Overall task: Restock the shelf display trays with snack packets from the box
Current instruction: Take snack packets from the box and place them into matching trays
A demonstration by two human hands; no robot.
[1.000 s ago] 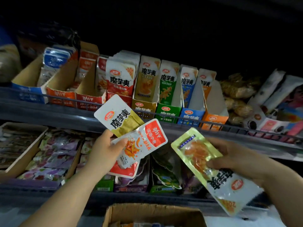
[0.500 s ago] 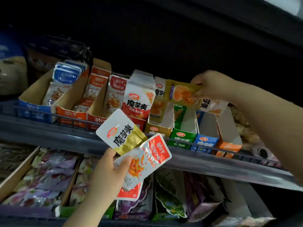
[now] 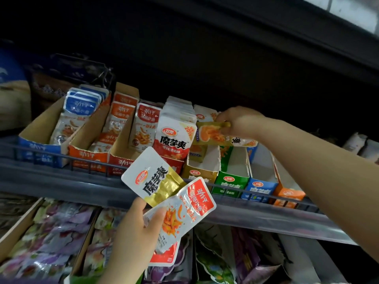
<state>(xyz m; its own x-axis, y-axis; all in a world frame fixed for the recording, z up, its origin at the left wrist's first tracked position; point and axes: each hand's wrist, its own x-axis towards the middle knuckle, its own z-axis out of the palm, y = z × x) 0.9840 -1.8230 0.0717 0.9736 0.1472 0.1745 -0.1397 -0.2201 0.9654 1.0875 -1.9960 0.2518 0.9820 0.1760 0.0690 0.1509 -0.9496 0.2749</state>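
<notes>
My right hand pinches a yellow snack packet, held sideways over the yellow display tray on the upper shelf. That tray holds few packets. My left hand grips a fan of packets below the shelf rail: a white-and-gold packet on top, a white packet with a red corner in front, and a red-bottomed one behind. The box is out of view.
The upper shelf's other trays: blue, two orange-red, a full red one, then green, blue and orange. A wire rail fronts them. The lower shelf holds purple bags.
My right hand rose from below the shelf with the yellow packet and brought it down over the yellow tray. My left hand kept its fan of packets. The view tilted upward.
</notes>
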